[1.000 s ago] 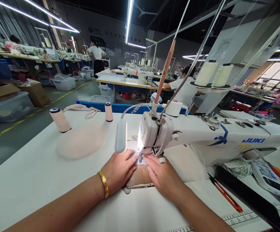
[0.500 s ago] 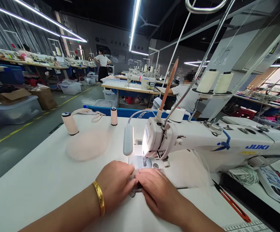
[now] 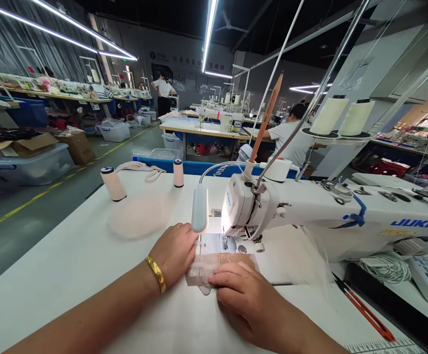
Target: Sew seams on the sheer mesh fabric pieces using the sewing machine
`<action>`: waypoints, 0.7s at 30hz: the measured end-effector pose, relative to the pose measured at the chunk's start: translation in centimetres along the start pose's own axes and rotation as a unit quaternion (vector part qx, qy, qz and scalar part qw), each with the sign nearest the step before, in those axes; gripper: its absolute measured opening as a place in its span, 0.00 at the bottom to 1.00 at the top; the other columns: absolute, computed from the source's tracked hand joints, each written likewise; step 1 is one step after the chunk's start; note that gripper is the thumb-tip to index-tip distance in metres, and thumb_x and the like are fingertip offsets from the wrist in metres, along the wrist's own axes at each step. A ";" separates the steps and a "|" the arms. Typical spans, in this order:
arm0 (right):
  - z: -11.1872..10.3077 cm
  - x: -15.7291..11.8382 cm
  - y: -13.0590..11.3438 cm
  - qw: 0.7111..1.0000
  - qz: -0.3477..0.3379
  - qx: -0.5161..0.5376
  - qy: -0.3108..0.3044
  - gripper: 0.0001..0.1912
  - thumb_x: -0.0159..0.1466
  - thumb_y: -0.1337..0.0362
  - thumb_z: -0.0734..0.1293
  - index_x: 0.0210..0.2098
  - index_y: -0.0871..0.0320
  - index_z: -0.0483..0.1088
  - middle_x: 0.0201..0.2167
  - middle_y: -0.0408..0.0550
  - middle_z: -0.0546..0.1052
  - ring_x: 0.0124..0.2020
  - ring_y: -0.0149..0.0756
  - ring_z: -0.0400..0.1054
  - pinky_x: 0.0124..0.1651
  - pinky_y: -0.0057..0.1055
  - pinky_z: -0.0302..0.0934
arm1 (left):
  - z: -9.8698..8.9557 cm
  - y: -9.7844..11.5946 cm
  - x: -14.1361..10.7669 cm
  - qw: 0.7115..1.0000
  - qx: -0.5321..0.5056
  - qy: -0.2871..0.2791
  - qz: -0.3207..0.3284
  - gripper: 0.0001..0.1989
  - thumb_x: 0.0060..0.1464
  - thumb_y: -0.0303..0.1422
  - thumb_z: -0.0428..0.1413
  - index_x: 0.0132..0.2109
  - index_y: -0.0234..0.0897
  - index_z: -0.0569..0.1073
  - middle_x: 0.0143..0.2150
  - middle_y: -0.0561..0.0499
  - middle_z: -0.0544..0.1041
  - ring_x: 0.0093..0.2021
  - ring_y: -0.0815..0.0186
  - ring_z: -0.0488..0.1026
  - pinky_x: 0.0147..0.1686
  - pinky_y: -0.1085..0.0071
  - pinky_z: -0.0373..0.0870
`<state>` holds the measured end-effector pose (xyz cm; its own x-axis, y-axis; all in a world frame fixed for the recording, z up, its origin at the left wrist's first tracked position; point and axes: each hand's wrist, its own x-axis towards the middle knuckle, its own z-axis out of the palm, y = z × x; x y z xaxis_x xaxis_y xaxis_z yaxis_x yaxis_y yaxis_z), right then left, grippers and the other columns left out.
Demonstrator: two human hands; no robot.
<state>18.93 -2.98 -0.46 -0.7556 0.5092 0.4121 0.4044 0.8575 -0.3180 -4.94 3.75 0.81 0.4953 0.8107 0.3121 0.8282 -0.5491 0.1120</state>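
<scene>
A clear, shiny plastic-like strip [image 3: 202, 263] with a brown patch [image 3: 238, 259] lies across the front of the sewing machine's needle plate [image 3: 211, 242]. My left hand [image 3: 175, 251], with a gold bangle at the wrist, is closed at the strip's left end, its fingertips close to the machine's lamp [image 3: 199, 209]. Over the strip's middle, my right hand [image 3: 249, 297] is closed with bent fingers pressing on it. The undersides of both hands are hidden. Just behind the strip is the white sewing machine head [image 3: 241, 206].
Sheer pale fabric pieces lie left [image 3: 138, 216] and right [image 3: 295, 260] of the needle area. Two pink thread spools [image 3: 113, 184] [image 3: 178, 174] stand at the back left. At right are red-handled tweezers [image 3: 369, 314] and a black tray [image 3: 394, 300]. Co-workers are farther back.
My hands have moved apart: the left went up and left, the right slightly down and right. The clear strip between them now shows. The view has shifted slightly.
</scene>
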 end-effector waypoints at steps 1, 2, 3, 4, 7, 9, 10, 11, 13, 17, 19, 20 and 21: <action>-0.1 0.0 -0.1 1.000 -0.003 0.010 -0.006 0.13 0.65 0.78 0.61 0.42 0.53 0.65 0.52 0.48 0.80 0.53 0.43 0.72 0.49 0.41 0.67 | 0.1 0.1 0.0 1.000 -0.005 0.005 0.002 0.10 0.62 0.24 0.48 0.32 0.41 0.67 0.26 0.52 0.67 0.25 0.60 0.65 0.28 0.65 0.59; -0.2 -0.1 -0.2 1.000 -0.004 0.020 -0.015 0.13 0.64 0.78 0.61 0.41 0.53 0.65 0.49 0.48 0.80 0.50 0.42 0.72 0.47 0.40 0.67 | 0.2 0.2 0.1 1.000 -0.012 0.009 0.005 0.11 0.63 0.24 0.46 0.32 0.41 0.67 0.26 0.52 0.67 0.25 0.61 0.65 0.28 0.65 0.59; -0.4 -0.1 -0.3 0.999 -0.003 0.029 -0.024 0.13 0.64 0.78 0.61 0.40 0.53 0.65 0.46 0.47 0.81 0.46 0.41 0.73 0.45 0.38 0.67 | 0.3 0.3 0.0 1.000 -0.018 0.012 0.010 0.12 0.64 0.24 0.46 0.32 0.41 0.66 0.27 0.52 0.69 0.25 0.62 0.65 0.27 0.66 0.59; -0.5 -0.1 -0.4 0.999 -0.001 0.038 -0.030 0.12 0.63 0.78 0.60 0.38 0.53 0.65 0.42 0.46 0.80 0.42 0.39 0.72 0.42 0.37 0.66 | 0.4 0.4 0.0 1.000 -0.025 0.012 0.015 0.13 0.65 0.25 0.45 0.32 0.40 0.66 0.28 0.52 0.70 0.25 0.62 0.65 0.28 0.66 0.60; -0.6 -0.3 -0.3 0.997 0.030 0.066 0.006 0.09 0.64 0.74 0.60 0.37 0.53 0.64 0.33 0.44 0.76 0.33 0.37 0.67 0.38 0.35 0.63 | 1.0 0.9 -0.3 0.998 -0.060 0.009 0.034 0.13 0.67 0.27 0.45 0.32 0.40 0.66 0.31 0.51 0.74 0.28 0.63 0.69 0.29 0.67 0.63; -0.4 -0.4 0.1 0.990 0.095 0.076 0.068 0.04 0.68 0.68 0.61 0.40 0.53 0.66 0.33 0.44 0.73 0.34 0.38 0.66 0.39 0.36 0.63 | 1.3 1.5 -0.6 0.994 -0.094 0.014 0.050 0.14 0.68 0.28 0.44 0.33 0.39 0.66 0.31 0.51 0.74 0.30 0.63 0.69 0.30 0.67 0.64; -0.3 -0.4 0.3 0.983 0.137 0.077 0.093 0.04 0.69 0.64 0.63 0.44 0.53 0.67 0.35 0.45 0.73 0.36 0.40 0.67 0.41 0.37 0.64 | 1.4 1.8 -0.7 0.992 -0.110 0.020 0.058 0.14 0.68 0.28 0.43 0.33 0.39 0.66 0.30 0.51 0.73 0.30 0.63 0.69 0.30 0.67 0.64; -0.1 -0.4 0.6 0.975 0.179 0.077 0.107 0.08 0.70 0.60 0.65 0.47 0.53 0.67 0.38 0.47 0.74 0.39 0.41 0.68 0.42 0.38 0.65 | 1.5 2.1 -0.8 0.990 -0.124 0.026 0.067 0.14 0.69 0.28 0.43 0.33 0.40 0.66 0.30 0.51 0.73 0.30 0.63 0.68 0.30 0.67 0.64; 0.3 -0.3 1.0 0.963 0.232 0.084 0.106 0.12 0.70 0.57 0.68 0.50 0.54 0.68 0.43 0.49 0.75 0.43 0.43 0.69 0.44 0.38 0.65 | 1.5 2.6 -1.1 0.985 -0.148 0.037 0.081 0.15 0.69 0.29 0.43 0.33 0.40 0.66 0.29 0.52 0.72 0.29 0.63 0.67 0.29 0.67 0.63; 0.5 0.3 1.4 0.953 0.256 0.116 0.110 0.08 0.74 0.66 0.61 0.37 0.54 0.68 0.35 0.43 0.76 0.37 0.38 0.69 0.42 0.34 0.63 | 1.0 3.2 -1.3 0.972 -0.216 0.033 0.087 0.10 0.70 0.33 0.46 0.38 0.40 0.68 0.34 0.51 0.74 0.33 0.62 0.70 0.33 0.66 0.68; 0.4 0.5 1.3 0.946 0.269 0.131 0.124 0.10 0.73 0.66 0.61 0.34 0.54 0.67 0.30 0.41 0.74 0.33 0.36 0.67 0.39 0.32 0.62 | 0.9 3.5 -1.4 0.967 -0.233 0.034 0.095 0.07 0.66 0.38 0.54 0.46 0.40 0.70 0.41 0.48 0.77 0.40 0.59 0.73 0.39 0.63 0.72; 0.3 0.5 1.3 0.943 0.274 0.137 0.130 0.11 0.73 0.66 0.62 0.33 0.54 0.67 0.29 0.40 0.73 0.32 0.35 0.66 0.37 0.31 0.61 | 0.9 3.7 -1.5 0.967 -0.229 0.043 0.100 0.12 0.63 0.39 0.58 0.50 0.40 0.70 0.46 0.47 0.77 0.44 0.57 0.73 0.43 0.60 0.72; 0.2 0.6 1.2 0.941 0.278 0.142 0.133 0.11 0.73 0.66 0.62 0.32 0.54 0.66 0.28 0.40 0.72 0.30 0.34 0.66 0.36 0.31 0.60 | 1.0 3.8 -1.5 0.968 -0.218 0.057 0.106 0.15 0.61 0.38 0.60 0.53 0.40 0.69 0.49 0.46 0.76 0.47 0.56 0.73 0.47 0.59 0.72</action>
<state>18.86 -1.63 -0.79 -0.2967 0.9057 0.3027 0.5161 0.4188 -0.7471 -2.22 0.63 -0.21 0.5890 0.6565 0.4713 0.5089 -0.7543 0.4148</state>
